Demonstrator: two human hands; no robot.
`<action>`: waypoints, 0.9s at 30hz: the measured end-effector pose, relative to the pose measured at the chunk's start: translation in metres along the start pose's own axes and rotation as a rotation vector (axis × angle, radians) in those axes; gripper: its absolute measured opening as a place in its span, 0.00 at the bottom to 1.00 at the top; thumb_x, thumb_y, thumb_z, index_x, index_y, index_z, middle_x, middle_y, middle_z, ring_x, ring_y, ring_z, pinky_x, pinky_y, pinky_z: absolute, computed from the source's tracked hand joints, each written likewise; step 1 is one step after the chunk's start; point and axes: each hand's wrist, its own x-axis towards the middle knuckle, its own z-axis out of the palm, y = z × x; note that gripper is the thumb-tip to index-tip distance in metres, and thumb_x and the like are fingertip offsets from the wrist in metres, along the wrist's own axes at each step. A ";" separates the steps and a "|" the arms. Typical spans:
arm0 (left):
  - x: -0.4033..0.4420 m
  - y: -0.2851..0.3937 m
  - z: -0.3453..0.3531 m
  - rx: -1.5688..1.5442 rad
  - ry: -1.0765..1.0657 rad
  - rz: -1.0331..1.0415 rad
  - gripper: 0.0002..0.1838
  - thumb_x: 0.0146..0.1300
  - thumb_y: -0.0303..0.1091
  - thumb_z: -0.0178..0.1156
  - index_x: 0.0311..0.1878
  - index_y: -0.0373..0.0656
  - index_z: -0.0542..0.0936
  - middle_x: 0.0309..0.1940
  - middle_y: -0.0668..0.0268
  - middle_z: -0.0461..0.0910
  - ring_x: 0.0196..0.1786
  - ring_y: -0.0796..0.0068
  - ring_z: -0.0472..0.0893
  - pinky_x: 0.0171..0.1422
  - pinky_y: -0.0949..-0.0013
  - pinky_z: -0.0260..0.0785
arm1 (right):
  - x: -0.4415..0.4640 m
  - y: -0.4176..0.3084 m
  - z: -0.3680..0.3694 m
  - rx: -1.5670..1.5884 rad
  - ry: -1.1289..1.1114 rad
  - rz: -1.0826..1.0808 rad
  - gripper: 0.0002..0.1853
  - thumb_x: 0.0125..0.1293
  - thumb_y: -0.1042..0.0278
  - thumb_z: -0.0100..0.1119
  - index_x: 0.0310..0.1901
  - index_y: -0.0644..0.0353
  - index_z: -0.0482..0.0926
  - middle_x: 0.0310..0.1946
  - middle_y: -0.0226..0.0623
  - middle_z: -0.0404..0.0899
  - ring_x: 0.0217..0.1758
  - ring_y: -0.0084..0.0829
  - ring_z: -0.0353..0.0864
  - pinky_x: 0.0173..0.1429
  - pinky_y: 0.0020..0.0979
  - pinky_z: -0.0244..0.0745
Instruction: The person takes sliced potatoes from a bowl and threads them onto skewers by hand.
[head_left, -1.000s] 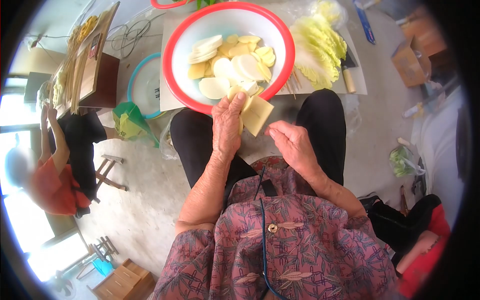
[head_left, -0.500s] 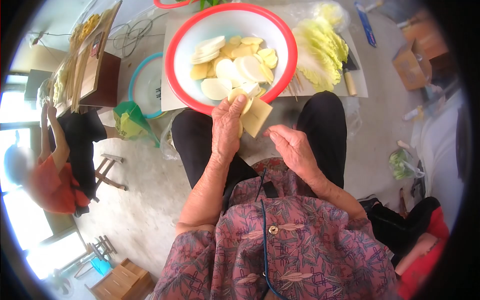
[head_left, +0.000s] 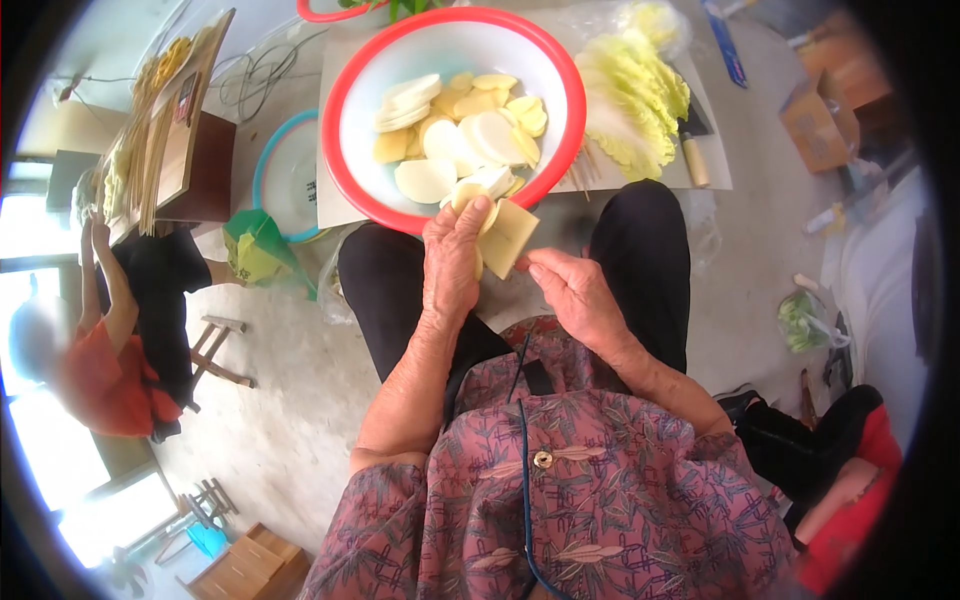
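My left hand (head_left: 455, 255) is closed around a small stack: a square, flat, pale-yellow slice (head_left: 506, 238) and rounder pale slices pressed under the thumb. It is just over the near rim of a red-rimmed white basin (head_left: 345, 185). Inside the basin lie several white round slices (head_left: 425, 178) and yellow potato-like slices (head_left: 525, 112). My right hand (head_left: 575, 290) has its thumb and fingers pinched together close to the lower corner of the square slice. Whatever sits between those fingertips is too small or hidden to make out.
Cabbage leaves (head_left: 635, 105) lie right of the basin on a pale board (head_left: 715, 160), beside thin wooden sticks (head_left: 585, 165) and a knife handle (head_left: 695, 162). A blue-rimmed basin (head_left: 262, 175) and green bag (head_left: 262, 250) are left. Another person (head_left: 110, 370) works at a side table.
My right hand has come slightly closer to the square slice, its fingertips now near the lower corner. My left hand keeps its hold. The view has shifted a little.
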 end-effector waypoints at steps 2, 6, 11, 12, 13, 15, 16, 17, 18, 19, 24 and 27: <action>0.000 0.000 0.000 -0.012 -0.006 -0.003 0.13 0.64 0.31 0.58 0.49 0.35 0.77 0.39 0.64 0.81 0.39 0.76 0.80 0.45 0.73 0.75 | 0.002 0.000 0.000 -0.003 -0.010 -0.008 0.08 0.66 0.72 0.51 0.42 0.65 0.77 0.32 0.47 0.81 0.35 0.45 0.81 0.38 0.34 0.74; 0.002 -0.001 0.004 -0.011 0.007 0.025 0.13 0.65 0.32 0.58 0.48 0.35 0.77 0.39 0.63 0.81 0.39 0.76 0.80 0.45 0.73 0.74 | 0.005 -0.004 -0.002 -0.006 -0.010 -0.007 0.08 0.66 0.73 0.51 0.43 0.65 0.77 0.33 0.48 0.80 0.36 0.46 0.81 0.38 0.34 0.74; 0.002 -0.001 0.002 -0.001 -0.003 0.011 0.13 0.65 0.33 0.59 0.48 0.35 0.77 0.39 0.65 0.81 0.39 0.77 0.80 0.45 0.73 0.74 | 0.010 -0.002 -0.004 0.006 -0.043 0.002 0.09 0.66 0.72 0.51 0.44 0.65 0.77 0.31 0.51 0.79 0.34 0.47 0.79 0.38 0.34 0.73; 0.002 -0.003 0.001 0.014 -0.013 0.021 0.13 0.65 0.34 0.59 0.48 0.35 0.78 0.38 0.65 0.81 0.38 0.78 0.80 0.45 0.73 0.74 | 0.010 -0.003 -0.004 0.006 -0.043 0.000 0.09 0.66 0.72 0.51 0.44 0.65 0.77 0.31 0.51 0.79 0.34 0.47 0.79 0.38 0.34 0.73; 0.002 -0.005 0.000 0.028 -0.022 0.030 0.13 0.65 0.34 0.59 0.48 0.35 0.78 0.38 0.66 0.81 0.38 0.78 0.79 0.45 0.73 0.73 | 0.010 -0.005 -0.004 0.013 -0.041 0.028 0.09 0.66 0.72 0.51 0.44 0.65 0.77 0.30 0.50 0.78 0.33 0.47 0.79 0.38 0.34 0.72; 0.001 -0.005 -0.001 0.026 -0.019 0.040 0.13 0.65 0.34 0.59 0.47 0.35 0.78 0.38 0.66 0.81 0.38 0.78 0.79 0.44 0.73 0.74 | 0.010 -0.005 -0.003 0.021 -0.041 0.056 0.09 0.66 0.71 0.51 0.43 0.65 0.77 0.30 0.50 0.78 0.32 0.47 0.79 0.37 0.34 0.72; 0.001 -0.006 -0.001 0.023 -0.020 0.048 0.13 0.65 0.35 0.59 0.47 0.35 0.78 0.38 0.66 0.81 0.38 0.79 0.79 0.44 0.74 0.74 | 0.011 -0.003 -0.002 0.012 -0.034 0.037 0.09 0.66 0.71 0.51 0.43 0.65 0.77 0.29 0.50 0.78 0.31 0.46 0.78 0.36 0.34 0.72; 0.001 -0.006 -0.001 0.022 -0.020 0.048 0.13 0.65 0.35 0.59 0.47 0.35 0.78 0.38 0.66 0.81 0.38 0.79 0.79 0.44 0.74 0.74 | 0.011 -0.001 -0.002 0.001 -0.027 0.019 0.09 0.67 0.70 0.51 0.42 0.65 0.77 0.28 0.49 0.78 0.30 0.46 0.78 0.36 0.34 0.71; 0.000 -0.006 0.000 0.010 -0.012 0.046 0.13 0.65 0.35 0.59 0.47 0.35 0.78 0.38 0.66 0.81 0.38 0.78 0.80 0.43 0.74 0.74 | 0.010 0.000 -0.001 -0.001 -0.026 0.018 0.09 0.67 0.70 0.51 0.42 0.65 0.77 0.28 0.49 0.78 0.30 0.46 0.78 0.36 0.34 0.71; 0.000 -0.006 0.000 -0.002 -0.004 0.044 0.13 0.65 0.35 0.59 0.47 0.35 0.78 0.38 0.65 0.81 0.38 0.78 0.80 0.42 0.74 0.74 | 0.010 0.001 0.000 0.016 -0.033 0.038 0.09 0.67 0.69 0.51 0.41 0.64 0.78 0.25 0.48 0.77 0.28 0.42 0.77 0.34 0.33 0.71; 0.000 -0.006 0.001 0.075 0.036 0.053 0.18 0.68 0.43 0.55 0.49 0.36 0.75 0.36 0.64 0.80 0.35 0.77 0.79 0.37 0.74 0.74 | 0.014 0.009 0.002 0.115 -0.062 0.128 0.10 0.68 0.66 0.51 0.39 0.63 0.79 0.18 0.40 0.72 0.20 0.28 0.71 0.29 0.29 0.67; 0.004 -0.005 -0.011 0.042 0.033 -0.011 0.24 0.70 0.52 0.47 0.49 0.36 0.75 0.34 0.62 0.80 0.28 0.78 0.74 0.30 0.75 0.68 | 0.017 0.005 -0.004 0.211 -0.060 0.194 0.11 0.68 0.66 0.51 0.38 0.63 0.79 0.16 0.31 0.68 0.19 0.20 0.65 0.27 0.27 0.64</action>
